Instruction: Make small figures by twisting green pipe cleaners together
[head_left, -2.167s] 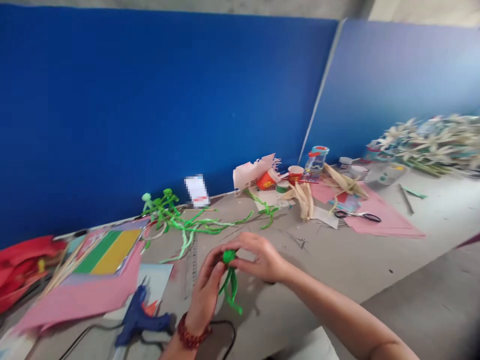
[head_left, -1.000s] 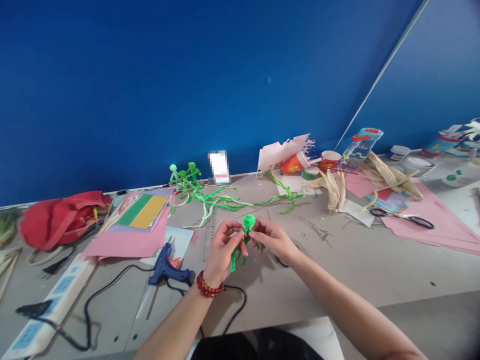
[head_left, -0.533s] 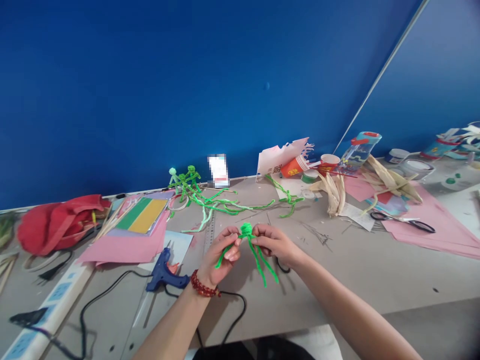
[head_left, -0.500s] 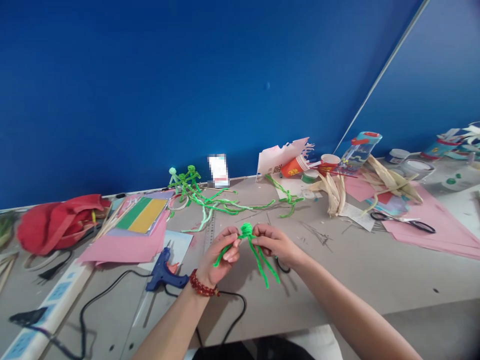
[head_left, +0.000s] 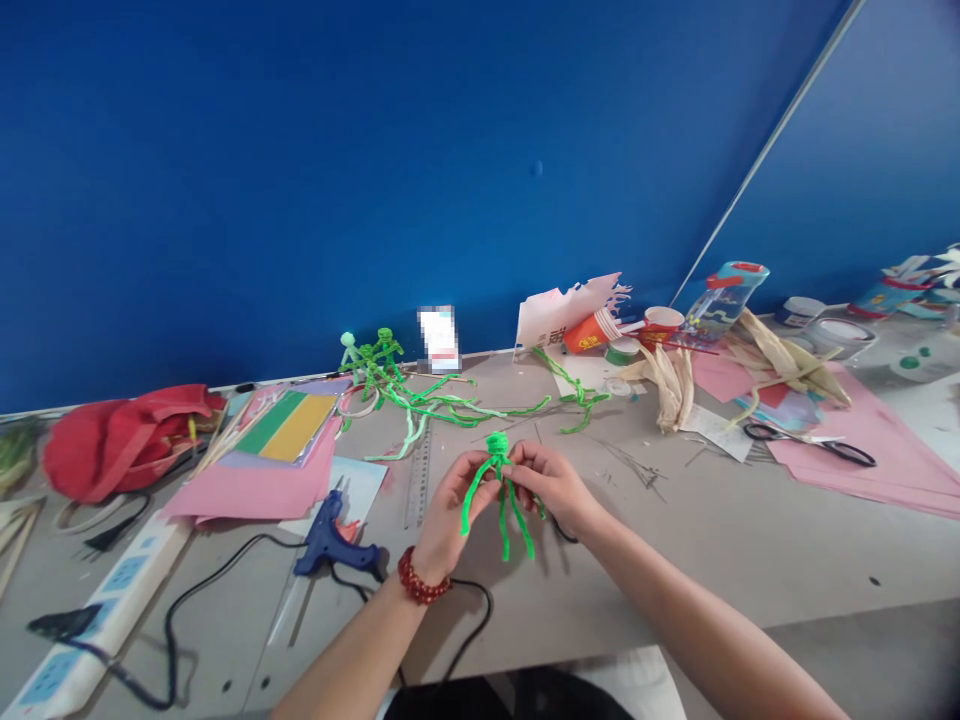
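Note:
Both hands hold a small figure of bright green pipe cleaner (head_left: 498, 478) just above the grey table (head_left: 705, 540). It has a coiled round head on top and several strands hanging below. My left hand (head_left: 452, 510), with a red bead bracelet at the wrist, pinches the left strand. My right hand (head_left: 551, 484) pinches the figure just under the head from the right. Two finished green figures (head_left: 369, 355) stand at the back by the blue partition, with loose green pipe cleaners (head_left: 450, 405) lying beside them.
A blue glue gun (head_left: 334, 541) with a black cord lies left of my hands, near a metal ruler (head_left: 418, 475), pink paper (head_left: 251, 490) and a red bag (head_left: 112, 435). Scissors (head_left: 810, 445), corn husks (head_left: 671, 380), paper cups (head_left: 592, 330) and a bottle (head_left: 720, 295) lie right. A power strip (head_left: 97, 625) sits front left.
The view swung left and steadied. The figure's strands, spread wide half a second ago, now hang closer together under the head, and my hands have shifted their pinch on it.

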